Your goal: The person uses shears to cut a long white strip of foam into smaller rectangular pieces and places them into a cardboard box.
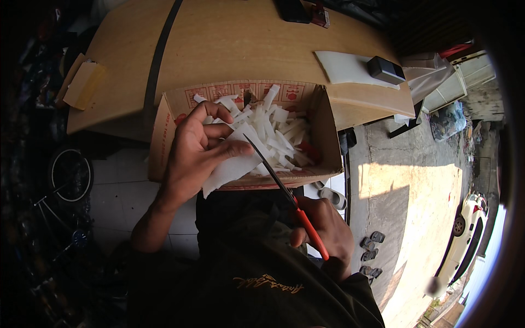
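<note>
Pinched between the thumb and fingers of my left hand (199, 147) is a piece of white foam sheet (232, 168), held over the near left part of a cardboard box (159, 145). My right hand (328, 232) grips scissors (290, 195) by their red handles. Their dark blades point up and left, with the tips beside the sheet's right edge, near my left thumb. Whether the blades touch the sheet, I cannot tell. Many cut white strips (279, 131) lie heaped inside the box. Part of my right fingers is hidden behind the handles.
Beyond the box is a wooden table (235, 49) with a dark phone (292, 10), a small red pack (320, 16), and a black box (385, 70) on a white sheet (342, 66). A bicycle wheel (71, 175) shows at left. Sandals (370, 254) lie on the ground at right.
</note>
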### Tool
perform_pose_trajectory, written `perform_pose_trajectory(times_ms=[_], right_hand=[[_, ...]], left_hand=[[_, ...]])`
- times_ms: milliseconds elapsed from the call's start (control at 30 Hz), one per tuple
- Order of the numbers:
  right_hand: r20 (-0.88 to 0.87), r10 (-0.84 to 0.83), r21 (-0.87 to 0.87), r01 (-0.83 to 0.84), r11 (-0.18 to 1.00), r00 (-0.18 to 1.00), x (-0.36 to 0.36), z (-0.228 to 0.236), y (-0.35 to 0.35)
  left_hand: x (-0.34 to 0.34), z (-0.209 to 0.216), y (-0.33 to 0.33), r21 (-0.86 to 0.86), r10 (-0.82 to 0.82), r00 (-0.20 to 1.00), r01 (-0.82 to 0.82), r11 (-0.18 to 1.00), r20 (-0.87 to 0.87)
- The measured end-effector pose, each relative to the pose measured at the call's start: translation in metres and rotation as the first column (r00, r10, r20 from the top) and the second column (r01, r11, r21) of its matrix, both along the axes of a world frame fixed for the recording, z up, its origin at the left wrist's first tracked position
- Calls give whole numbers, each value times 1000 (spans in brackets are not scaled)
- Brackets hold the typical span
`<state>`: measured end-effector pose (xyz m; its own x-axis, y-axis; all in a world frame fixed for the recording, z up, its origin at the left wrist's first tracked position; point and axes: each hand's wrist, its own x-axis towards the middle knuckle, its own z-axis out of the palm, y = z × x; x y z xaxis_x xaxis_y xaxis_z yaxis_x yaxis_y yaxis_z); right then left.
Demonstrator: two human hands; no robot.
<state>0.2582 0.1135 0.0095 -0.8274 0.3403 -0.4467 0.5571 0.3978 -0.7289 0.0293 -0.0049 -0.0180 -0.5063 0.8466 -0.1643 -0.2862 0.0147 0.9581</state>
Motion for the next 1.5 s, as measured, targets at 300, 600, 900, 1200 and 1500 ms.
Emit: perform_pose_trajectory(times_ms=[300, 600, 900, 1200, 1500], right_hand=[[63, -113, -88, 118, 989, 992, -12, 9, 0], [33, -168, -94, 170, 981, 985, -8, 4, 1], [-36, -11, -103, 8, 995, 999, -2, -2, 6], [17, -88, -72, 89, 993, 996, -6, 4, 2], [19, -190, -37, 191, 981, 982, -10, 6, -2]], left_hand=[[1, 1, 0, -40, -42, 999, 42, 998, -4], [-6, 11, -9, -163, -165, 986, 161, 973, -8], [0, 13, -6, -90, -183, 983, 185, 979, 31], [-1, 10, -4, -91, -220, 974, 225, 970, 55], [-4, 8, -6, -167, -231, 973, 224, 960, -22]])
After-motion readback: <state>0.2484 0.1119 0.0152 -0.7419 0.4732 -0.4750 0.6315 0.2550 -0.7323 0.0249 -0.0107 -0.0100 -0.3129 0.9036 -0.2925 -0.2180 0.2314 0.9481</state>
